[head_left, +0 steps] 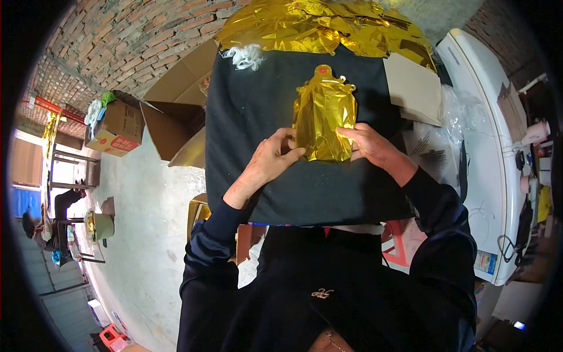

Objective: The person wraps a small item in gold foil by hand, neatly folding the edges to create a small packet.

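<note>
A shiny gold foil piece (325, 117) lies on the black cloth (252, 170), with a small red spot on the tab at its top. My left hand (270, 158) grips its lower left edge between thumb and fingers. On the lower right side, my right hand (375, 146) pinches the foil, thumb on top and fingers at the edge. Above it, more gold foil sheets (281, 29) are heaped at the far end of the cloth. A tuft of white strings (245, 57) rests near the far left corner.
Open cardboard boxes (170, 129) stand left of the cloth, and another box (120, 126) is farther left. A cardboard sheet (413, 88) and clear plastic (463, 111) lie at the right, beside a white appliance (487, 158). A person (44, 226) sits far left.
</note>
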Demonstrator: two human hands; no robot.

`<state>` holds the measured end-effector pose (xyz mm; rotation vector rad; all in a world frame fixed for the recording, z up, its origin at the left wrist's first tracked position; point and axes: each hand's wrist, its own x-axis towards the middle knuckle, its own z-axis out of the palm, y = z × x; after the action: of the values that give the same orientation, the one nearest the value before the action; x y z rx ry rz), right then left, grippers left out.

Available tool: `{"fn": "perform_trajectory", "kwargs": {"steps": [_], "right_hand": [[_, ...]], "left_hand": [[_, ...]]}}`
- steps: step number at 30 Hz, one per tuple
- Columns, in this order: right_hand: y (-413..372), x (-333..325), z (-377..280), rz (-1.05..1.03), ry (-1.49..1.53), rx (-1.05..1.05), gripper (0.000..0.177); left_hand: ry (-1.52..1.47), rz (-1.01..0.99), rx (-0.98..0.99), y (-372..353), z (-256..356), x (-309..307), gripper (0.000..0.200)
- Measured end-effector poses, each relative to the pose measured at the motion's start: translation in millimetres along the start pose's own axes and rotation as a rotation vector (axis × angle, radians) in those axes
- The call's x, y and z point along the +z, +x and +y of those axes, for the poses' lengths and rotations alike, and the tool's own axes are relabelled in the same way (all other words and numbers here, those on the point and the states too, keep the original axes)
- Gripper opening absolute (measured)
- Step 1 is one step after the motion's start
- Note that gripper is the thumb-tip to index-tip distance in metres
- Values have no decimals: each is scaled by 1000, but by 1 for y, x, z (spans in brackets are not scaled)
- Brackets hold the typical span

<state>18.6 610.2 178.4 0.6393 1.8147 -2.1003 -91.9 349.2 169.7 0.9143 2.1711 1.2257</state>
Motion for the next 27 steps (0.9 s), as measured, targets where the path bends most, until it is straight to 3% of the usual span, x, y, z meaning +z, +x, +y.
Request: {"fn": "perform_trajectory", "kwargs": {"steps": [5, 8, 27], "right_hand": [[3, -3, 3, -7, -15, -1, 42], [2, -1, 2, 23, -26, -7, 42], [4, -3, 0, -22, -41, 1, 44]], "left_hand": [[232, 170, 250, -11, -10, 3, 33], [235, 191, 289, -16, -14, 7, 27], [332, 393, 285, -16, -28, 32, 16]]}}
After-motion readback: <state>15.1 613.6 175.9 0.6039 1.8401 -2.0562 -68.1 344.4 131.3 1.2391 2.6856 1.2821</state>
